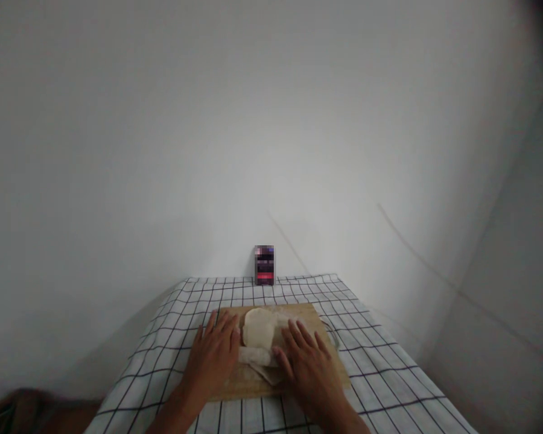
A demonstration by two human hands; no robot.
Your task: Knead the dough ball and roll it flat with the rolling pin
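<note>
A flat, pale round of dough (259, 328) lies on a wooden board (248, 392). Just in front of it, a whitish roll-shaped piece (256, 355) stretches between my two hands; whether it is a floured rolling pin or rolled dough I cannot tell. My left hand (215, 349) rests over the board's left side at one end of this piece, fingers stretched forward. At the other end my right hand (308, 361) lies flat, its fingers spread and the thumb touching the piece. A thin pale flap (268, 374) sticks out below the piece. Both palms' undersides are hidden.
Under the board is a white cloth with a dark grid (380, 374), covering the table. A phone-like upright device (265, 265) leans at the back against a plain wall (262, 150). Beside the board's right edge lies a clear curved rim (332, 334). Something brown (31, 413) is low at left.
</note>
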